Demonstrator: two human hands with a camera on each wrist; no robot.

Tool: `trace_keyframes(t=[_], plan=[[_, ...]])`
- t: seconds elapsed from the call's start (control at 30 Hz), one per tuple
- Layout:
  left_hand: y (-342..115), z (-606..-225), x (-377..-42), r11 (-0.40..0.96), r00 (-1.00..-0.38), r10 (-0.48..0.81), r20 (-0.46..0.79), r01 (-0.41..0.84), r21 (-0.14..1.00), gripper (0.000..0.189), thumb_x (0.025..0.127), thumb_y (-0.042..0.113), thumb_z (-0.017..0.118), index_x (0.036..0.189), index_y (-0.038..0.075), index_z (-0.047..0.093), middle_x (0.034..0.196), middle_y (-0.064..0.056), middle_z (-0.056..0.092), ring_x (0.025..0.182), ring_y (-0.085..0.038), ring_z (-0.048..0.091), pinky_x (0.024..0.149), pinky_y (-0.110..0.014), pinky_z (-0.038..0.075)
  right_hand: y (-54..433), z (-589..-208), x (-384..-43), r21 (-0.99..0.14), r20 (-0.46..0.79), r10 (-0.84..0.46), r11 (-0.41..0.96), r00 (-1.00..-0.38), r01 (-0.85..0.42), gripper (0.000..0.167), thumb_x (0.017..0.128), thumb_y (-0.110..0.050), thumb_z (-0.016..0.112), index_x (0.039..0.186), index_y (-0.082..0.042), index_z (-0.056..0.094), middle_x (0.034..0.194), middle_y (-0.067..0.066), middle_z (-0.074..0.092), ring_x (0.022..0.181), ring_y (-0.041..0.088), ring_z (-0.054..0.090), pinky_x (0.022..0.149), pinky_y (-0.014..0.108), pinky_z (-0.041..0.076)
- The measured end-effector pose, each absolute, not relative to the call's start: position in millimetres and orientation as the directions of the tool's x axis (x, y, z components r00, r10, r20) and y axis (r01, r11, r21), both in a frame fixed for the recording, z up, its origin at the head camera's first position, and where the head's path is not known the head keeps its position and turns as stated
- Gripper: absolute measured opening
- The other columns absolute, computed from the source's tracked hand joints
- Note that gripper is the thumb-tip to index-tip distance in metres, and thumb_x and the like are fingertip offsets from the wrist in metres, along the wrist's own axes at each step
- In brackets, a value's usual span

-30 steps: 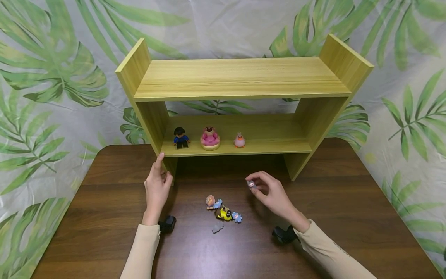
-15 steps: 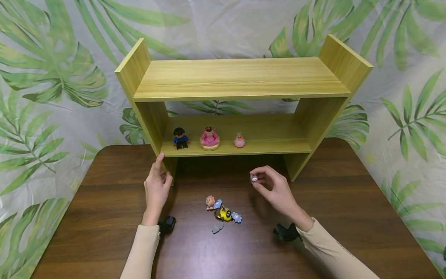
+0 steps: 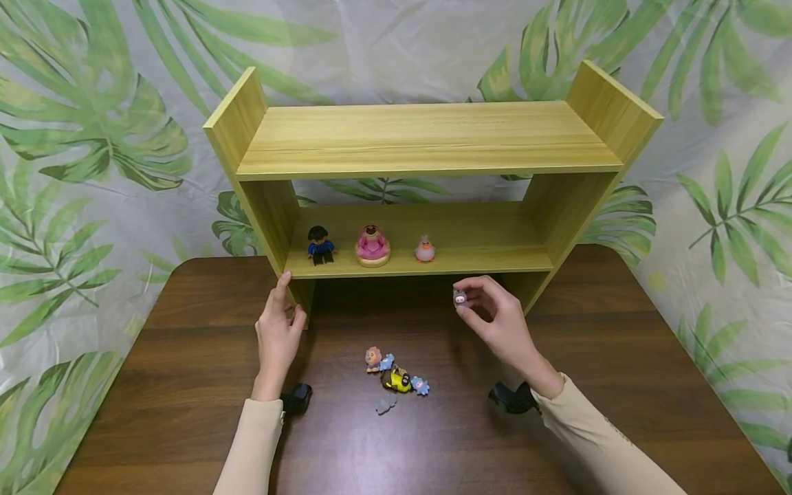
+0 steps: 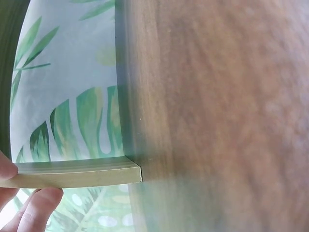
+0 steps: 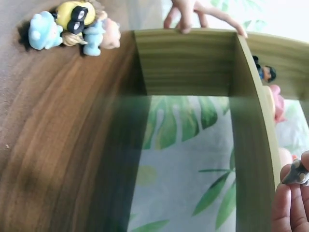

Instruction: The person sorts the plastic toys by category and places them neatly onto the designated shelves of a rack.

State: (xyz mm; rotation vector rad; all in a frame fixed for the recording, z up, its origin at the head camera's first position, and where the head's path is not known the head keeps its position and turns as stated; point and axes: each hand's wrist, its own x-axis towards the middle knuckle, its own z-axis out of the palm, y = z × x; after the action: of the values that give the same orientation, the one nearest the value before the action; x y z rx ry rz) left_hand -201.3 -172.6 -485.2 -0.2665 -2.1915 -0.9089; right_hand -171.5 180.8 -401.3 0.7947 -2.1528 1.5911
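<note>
My right hand (image 3: 498, 320) pinches a small grey figurine (image 3: 460, 298) with a pale face between thumb and fingers, just below the front edge of the middle shelf. In the right wrist view the grey figurine (image 5: 297, 173) is partly covered by fingers. My left hand (image 3: 278, 337) touches the left side panel of the wooden shelf unit (image 3: 427, 141), its index finger extended to the middle shelf's corner. On that shelf stand a dark-haired toy figure (image 3: 320, 246) in blue, a pink bear figurine (image 3: 372, 246) on a round base and a pink bird figurine (image 3: 425, 249).
Several small figurines lie close together on the dark table (image 3: 185, 357): an orange-brown one (image 3: 373, 358), blue ones, a yellow-and-black one (image 3: 399, 379) and a grey piece (image 3: 386, 403). A leaf-patterned cloth (image 3: 396, 41) hangs behind the shelf unit.
My right hand has moved up and slightly right with the grey figurine, toward the middle shelf's front edge. My left hand has stayed against the side panel.
</note>
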Motion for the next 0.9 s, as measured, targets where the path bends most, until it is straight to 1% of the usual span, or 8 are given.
trace_keyframes(t=[0.2,0.3,0.47,0.63,0.73,0.9], plan=[[-172.5,-485.0,-201.2,0.725,-0.712,-0.086,0.697,0.436,0.534,0.08,0.084,-0.012,0.055,0.147,0.031,0.031,0.092,-0.016,0.052,0.059,-0.022,0.049,0.05,-0.037,0.04,182.2,-394.0,-174.2,-0.774,0.569,-0.194,0.203,-0.799,-0.6,0.032,0.08,0.019,0.063,0.11,0.007,0.06,0.101,0.018,0.061,0.087,0.016,0.059,0.079,0.022,0.047],[-172.5,-484.8,-201.2,0.725,-0.713,-0.085,0.696,0.435,0.535,0.08,0.084,-0.012,0.055,0.147,0.031,0.031,0.091,-0.016,0.052,0.059,-0.022,0.049,0.05,-0.037,0.04,183.0,-390.5,-176.6,-0.779,0.572,-0.169,0.194,-0.802,-0.596,0.03,0.082,0.017,0.063,0.11,0.007,0.06,0.102,0.019,0.062,0.087,0.015,0.06,0.079,0.022,0.048],[-172.3,-484.2,-200.8,0.721,-0.715,-0.085,0.694,0.437,0.538,0.078,0.084,-0.011,0.055,0.146,0.03,0.031,0.09,-0.016,0.051,0.06,-0.024,0.051,0.051,-0.038,0.041,182.9,-382.9,-181.7,-0.774,0.583,-0.135,0.209,-0.801,-0.598,0.029,0.081,0.019,0.061,0.109,0.011,0.058,0.101,0.023,0.061,0.086,0.018,0.061,0.078,0.022,0.048],[-172.0,-485.0,-200.9,0.723,-0.714,-0.089,0.694,0.433,0.539,0.078,0.084,-0.012,0.055,0.146,0.031,0.032,0.092,-0.016,0.052,0.061,-0.026,0.055,0.051,-0.039,0.042,178.0,-362.6,-179.4,-0.762,0.591,-0.114,0.246,-0.798,-0.6,0.025,0.082,0.021,0.059,0.106,0.017,0.054,0.098,0.029,0.058,0.085,0.018,0.061,0.078,0.021,0.048],[-172.1,-484.9,-200.9,0.725,-0.713,-0.089,0.696,0.433,0.537,0.079,0.084,-0.012,0.055,0.146,0.031,0.031,0.093,-0.016,0.052,0.062,-0.026,0.055,0.051,-0.039,0.042,176.6,-355.8,-180.3,-0.762,0.589,-0.102,0.261,-0.801,-0.593,0.025,0.082,0.021,0.059,0.105,0.018,0.053,0.099,0.029,0.058,0.085,0.016,0.06,0.078,0.021,0.048],[-172.6,-485.1,-200.3,0.726,-0.712,-0.088,0.697,0.434,0.534,0.079,0.084,-0.012,0.055,0.146,0.031,0.031,0.093,-0.015,0.052,0.061,-0.026,0.054,0.051,-0.038,0.041,176.2,-352.0,-186.0,-0.761,0.583,-0.094,0.285,-0.807,-0.583,0.025,0.082,0.02,0.059,0.106,0.017,0.053,0.099,0.029,0.058,0.085,0.016,0.06,0.077,0.021,0.047]])
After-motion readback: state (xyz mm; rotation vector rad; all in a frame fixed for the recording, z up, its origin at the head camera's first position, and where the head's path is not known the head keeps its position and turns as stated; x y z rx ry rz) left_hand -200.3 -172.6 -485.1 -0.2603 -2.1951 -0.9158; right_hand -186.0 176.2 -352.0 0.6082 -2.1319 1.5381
